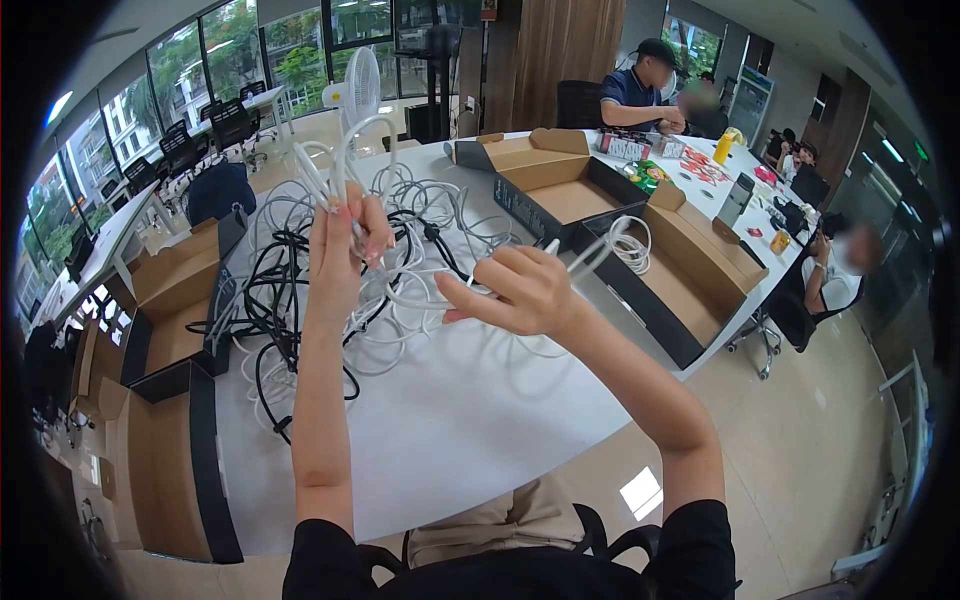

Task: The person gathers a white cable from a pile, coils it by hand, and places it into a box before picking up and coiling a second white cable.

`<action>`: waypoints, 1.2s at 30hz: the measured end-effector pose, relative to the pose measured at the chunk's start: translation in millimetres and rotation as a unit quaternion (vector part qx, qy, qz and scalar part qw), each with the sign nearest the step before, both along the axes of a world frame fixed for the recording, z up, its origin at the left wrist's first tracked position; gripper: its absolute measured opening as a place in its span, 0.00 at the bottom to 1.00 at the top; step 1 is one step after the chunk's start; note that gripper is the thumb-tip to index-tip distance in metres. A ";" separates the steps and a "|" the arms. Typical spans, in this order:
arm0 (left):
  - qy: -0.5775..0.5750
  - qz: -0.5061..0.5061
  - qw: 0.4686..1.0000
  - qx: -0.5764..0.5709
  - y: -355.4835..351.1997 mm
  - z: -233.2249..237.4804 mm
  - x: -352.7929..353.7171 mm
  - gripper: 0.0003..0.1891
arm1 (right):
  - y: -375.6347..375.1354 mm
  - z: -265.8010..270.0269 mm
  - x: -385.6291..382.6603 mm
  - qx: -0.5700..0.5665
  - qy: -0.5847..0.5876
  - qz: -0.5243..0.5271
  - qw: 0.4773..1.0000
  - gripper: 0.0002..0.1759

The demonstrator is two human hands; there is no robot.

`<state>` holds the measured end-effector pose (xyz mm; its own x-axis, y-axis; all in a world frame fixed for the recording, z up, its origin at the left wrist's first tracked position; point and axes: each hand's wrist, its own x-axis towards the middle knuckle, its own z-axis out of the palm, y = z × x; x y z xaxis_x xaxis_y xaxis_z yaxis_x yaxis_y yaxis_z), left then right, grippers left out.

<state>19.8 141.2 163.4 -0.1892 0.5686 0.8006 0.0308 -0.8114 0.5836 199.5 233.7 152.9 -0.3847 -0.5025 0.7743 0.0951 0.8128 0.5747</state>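
My left hand (350, 228) is raised over the table, closed round a looped bundle of white cable (378, 122). Lower and to the right, my right hand (522, 290) is closed on a stretch of the same kind of white cable, whose loose part sticks out beyond the knuckles. Under and behind my left hand lies a tangled heap of white, grey and black cables (285, 262). A small coil of white cable (630, 246) rests in the open cardboard box (690, 290) to the right of my right hand.
More open boxes stand at the back (565, 185) and along the left edge (165, 470). Behind them on the table are a yellow bottle (723, 148) and snack packets. People sit at the far end and at the right. A white fan (362, 85) stands beyond the table.
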 end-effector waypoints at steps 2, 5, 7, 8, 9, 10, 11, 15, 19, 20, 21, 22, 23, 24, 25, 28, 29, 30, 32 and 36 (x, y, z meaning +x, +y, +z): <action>-0.047 -0.058 0.997 0.004 -1.9 2.0 -3.8 0.14 | -0.7 6.7 -0.6 -0.009 0.009 0.009 1.000 0.17; -0.127 -0.118 0.985 0.023 -6.5 6.2 -12.5 0.14 | 0.2 7.7 3.2 0.000 0.004 0.002 1.000 0.18; -0.149 -0.120 0.981 0.039 -9.6 10.0 -15.0 0.14 | 0.0 6.4 1.9 0.004 0.004 0.007 1.000 0.18; -0.115 -0.090 0.989 0.028 -9.3 9.1 -15.5 0.14 | -0.4 5.5 -0.5 0.002 0.008 0.017 1.000 0.19; -0.081 -0.060 0.995 0.017 -8.3 6.8 -15.0 0.14 | -1.2 5.6 -1.8 0.000 0.012 0.026 1.000 0.20; -0.047 -0.030 0.998 0.007 -7.4 5.0 -13.6 0.15 | -2.8 8.0 -1.2 -0.010 0.011 0.034 0.999 0.19; -0.002 0.013 1.000 -0.004 -6.5 3.9 -8.1 0.15 | -5.5 13.0 0.3 -0.020 0.011 0.042 0.999 0.19; 0.145 0.093 0.985 -0.025 1.6 -2.2 8.2 0.15 | 3.3 17.4 0.8 -0.110 0.031 0.062 0.992 0.18; 0.169 0.074 0.978 -0.096 -3.8 -7.4 30.5 0.14 | 4.0 27.3 6.3 -0.169 0.037 0.077 0.982 0.15; 0.166 0.042 0.977 -0.123 -6.6 -6.9 31.9 0.14 | 4.3 28.9 8.4 -0.196 0.029 0.085 0.977 0.14; 0.162 0.011 0.975 -0.149 -8.0 -6.4 33.3 0.14 | 4.8 32.0 9.5 -0.216 0.037 0.084 0.972 0.13; 0.141 -0.047 0.978 -0.147 -8.0 -5.9 34.7 0.15 | 5.2 36.3 10.4 -0.234 0.044 0.084 0.968 0.13; 0.122 -0.088 0.976 -0.157 -8.7 -6.2 35.4 0.15 | 5.5 41.1 10.9 -0.251 0.051 0.084 0.963 0.12; 0.104 -0.127 0.972 -0.167 -9.7 -6.8 35.5 0.16 | 4.3 44.9 11.1 -0.280 0.038 0.094 0.955 0.08; 0.087 -0.166 0.966 -0.177 -10.6 -6.4 35.5 0.16 | 4.0 47.6 9.5 -0.299 0.050 0.114 0.946 0.06; 0.082 -0.177 0.970 -0.142 -14.9 0.8 40.6 0.20 | 6.6 53.5 4.1 -0.378 0.084 0.171 0.906 0.03; 0.084 -0.165 0.974 -0.131 -17.1 2.6 43.0 0.20 | 8.2 53.2 -0.4 -0.386 0.090 0.187 0.899 0.03; 0.078 -0.181 0.972 -0.132 -18.7 3.8 45.1 0.20 | 9.1 52.3 -6.6 -0.394 0.095 0.204 0.891 0.04; 0.071 -0.203 0.969 -0.120 -23.0 5.0 43.9 0.20 | 1.9 51.2 -17.2 -0.435 0.098 0.211 0.870 0.06; 0.031 -0.283 0.953 -0.106 -36.2 7.7 43.2 0.21 | -4.4 48.3 -42.5 -0.384 0.106 0.263 0.879 0.13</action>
<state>63.0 105.0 171.0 0.2404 0.7154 0.6560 -0.3372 -0.5722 0.7476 157.0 229.3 201.2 -0.0620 0.1352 0.9889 -0.3714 0.9165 -0.1486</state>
